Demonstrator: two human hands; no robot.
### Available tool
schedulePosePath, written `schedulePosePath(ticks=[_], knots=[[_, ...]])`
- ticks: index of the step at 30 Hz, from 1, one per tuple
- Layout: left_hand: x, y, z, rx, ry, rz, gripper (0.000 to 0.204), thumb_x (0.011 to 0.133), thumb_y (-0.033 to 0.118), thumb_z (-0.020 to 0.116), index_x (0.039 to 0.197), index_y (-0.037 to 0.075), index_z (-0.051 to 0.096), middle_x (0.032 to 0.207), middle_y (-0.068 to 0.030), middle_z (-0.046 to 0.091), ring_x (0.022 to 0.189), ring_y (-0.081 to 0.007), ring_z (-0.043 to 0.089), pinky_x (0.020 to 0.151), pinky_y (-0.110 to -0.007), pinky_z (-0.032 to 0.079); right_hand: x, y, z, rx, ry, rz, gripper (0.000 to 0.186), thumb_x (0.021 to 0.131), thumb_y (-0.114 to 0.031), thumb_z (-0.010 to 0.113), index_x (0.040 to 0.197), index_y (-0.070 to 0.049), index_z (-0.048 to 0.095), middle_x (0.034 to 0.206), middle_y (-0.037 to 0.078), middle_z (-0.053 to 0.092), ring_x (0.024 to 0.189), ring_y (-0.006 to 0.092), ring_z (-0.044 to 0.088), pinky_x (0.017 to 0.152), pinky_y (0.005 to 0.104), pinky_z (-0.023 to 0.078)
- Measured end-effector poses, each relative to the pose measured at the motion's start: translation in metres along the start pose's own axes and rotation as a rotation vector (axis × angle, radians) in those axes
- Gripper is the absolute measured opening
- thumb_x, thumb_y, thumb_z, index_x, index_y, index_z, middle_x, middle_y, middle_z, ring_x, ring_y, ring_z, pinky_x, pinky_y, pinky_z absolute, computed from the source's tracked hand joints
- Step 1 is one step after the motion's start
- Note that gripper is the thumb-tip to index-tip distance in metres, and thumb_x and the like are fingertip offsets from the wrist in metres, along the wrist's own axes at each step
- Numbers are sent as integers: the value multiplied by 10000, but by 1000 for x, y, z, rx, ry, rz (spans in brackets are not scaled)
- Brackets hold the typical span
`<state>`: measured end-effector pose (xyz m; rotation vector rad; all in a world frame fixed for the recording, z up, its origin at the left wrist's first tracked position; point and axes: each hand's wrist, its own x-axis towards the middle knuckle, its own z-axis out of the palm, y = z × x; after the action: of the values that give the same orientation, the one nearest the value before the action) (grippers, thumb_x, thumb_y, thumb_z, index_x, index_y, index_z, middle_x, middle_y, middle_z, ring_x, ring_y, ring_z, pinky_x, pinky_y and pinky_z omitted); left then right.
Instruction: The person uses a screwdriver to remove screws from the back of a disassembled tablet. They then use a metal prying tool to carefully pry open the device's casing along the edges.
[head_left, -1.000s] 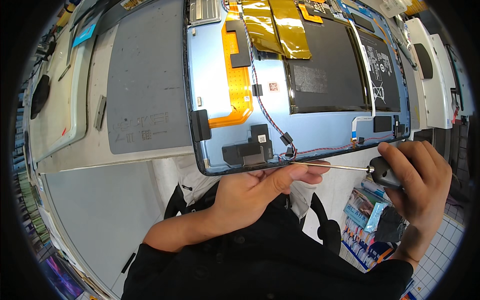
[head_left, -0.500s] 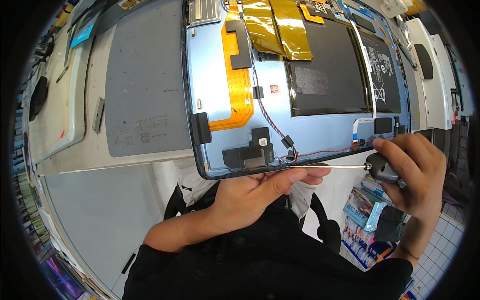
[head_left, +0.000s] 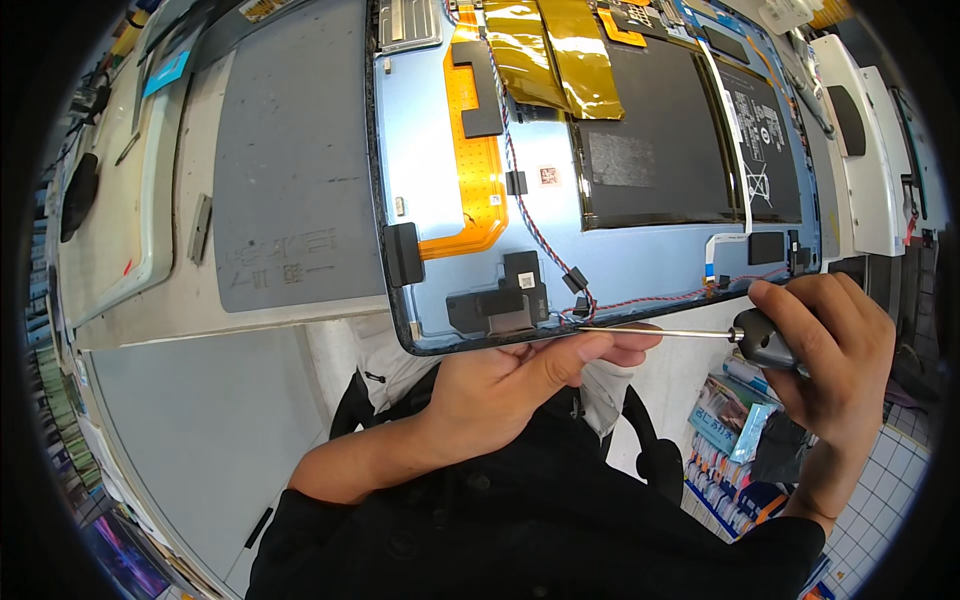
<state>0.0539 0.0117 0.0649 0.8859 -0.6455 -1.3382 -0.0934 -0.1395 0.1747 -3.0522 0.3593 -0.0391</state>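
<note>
An opened blue tablet [head_left: 410,160] with orange ribbon cables [head_left: 470,180], yellow film, black batteries [head_left: 655,150] and twisted wires lies across the top centre, its near edge overhanging the bench. My left hand [head_left: 510,385] grips that edge from below, thumb beside the metal shaft tip of a screwdriver. My right hand [head_left: 830,360], at the right, is closed on the screwdriver's dark handle [head_left: 762,335]; the shaft runs left along the tablet's edge to a point near the red wires and a small black speaker part [head_left: 470,310].
A grey mat [head_left: 280,160] and white trays [head_left: 110,240] are on the bench [head_left: 190,310] at left. A white box-like object [head_left: 870,220] stands at right. Below are a chair [head_left: 655,450], printed packages [head_left: 720,420] and a screen [head_left: 120,550].
My right hand and the screwdriver handle have shifted slightly left and up since a second ago. My left hand holds nearly the same spot.
</note>
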Motion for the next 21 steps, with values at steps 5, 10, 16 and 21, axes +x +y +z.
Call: schedulePosePath(ticks=[5,10,16,21], knots=[[-1,-4,-3,0,-37,42,280,893,182,411,1077,-10,498,1069,-80,565,946,-119,537,649,-165,384,2,0,-2,-15,-16,-26,356,571,-211,591,898,-73,602,645,55,502,516,184,470,423,284,362],[-1,-2,-2,-9,-38,26,291,893,186,412,1099,-1,495,1078,-73,560,956,-111,529,650,-161,379,7,4,-3,-18,-30,-68,331,597,-235,580,889,-81,601,643,54,499,514,181,466,411,279,352],[-1,0,-3,-3,-59,2,296,896,192,404,1109,7,494,1087,-64,556,963,-102,523,636,-153,367,13,10,-3,-41,-37,-110,316,609,-233,582,894,-97,599,650,51,499,508,182,457,406,276,339],[-1,2,-2,-7,-41,-19,301,895,198,405,1111,7,490,1090,-65,555,959,-107,529,632,-153,366,19,20,-6,-28,-96,-185,419,549,-139,615,953,-55,542,703,85,498,562,212,475,453,300,357]])
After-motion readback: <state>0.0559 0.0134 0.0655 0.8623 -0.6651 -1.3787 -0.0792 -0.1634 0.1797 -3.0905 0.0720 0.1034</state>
